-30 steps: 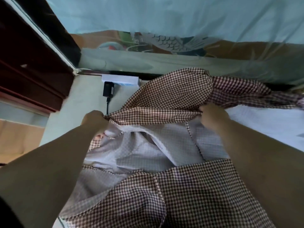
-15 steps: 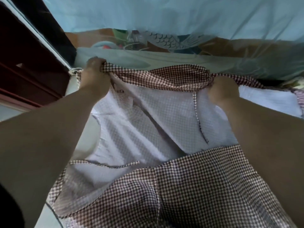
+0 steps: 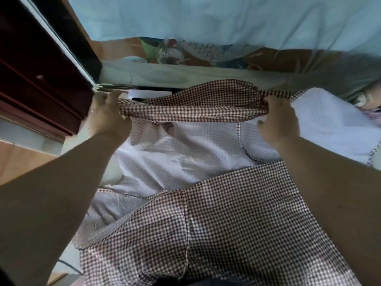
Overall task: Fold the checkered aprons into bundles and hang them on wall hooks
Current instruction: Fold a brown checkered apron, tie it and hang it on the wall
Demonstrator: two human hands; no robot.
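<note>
A brown-and-white checkered apron (image 3: 216,223) lies spread in front of me, its pale inner side (image 3: 185,153) showing in the middle. Its far edge is folded over into a checkered band (image 3: 195,104). My left hand (image 3: 107,118) grips the left end of that band, some fingers lifted. My right hand (image 3: 278,118) grips the right end, fingers curled into the cloth. Both arms reach forward over the apron. No wall hooks are in view.
A dark red wooden cabinet (image 3: 41,79) stands at the left. A light blue cloth (image 3: 226,17) hangs across the back above a patterned fabric (image 3: 206,54). A white power strip (image 3: 148,93) peeks out behind the apron. A white cloth (image 3: 329,120) lies at the right.
Both hands lifted the apron's far edge up and away, then brought it back down a little. The hands are now wider apart and the folded band is stretched flat between them.
</note>
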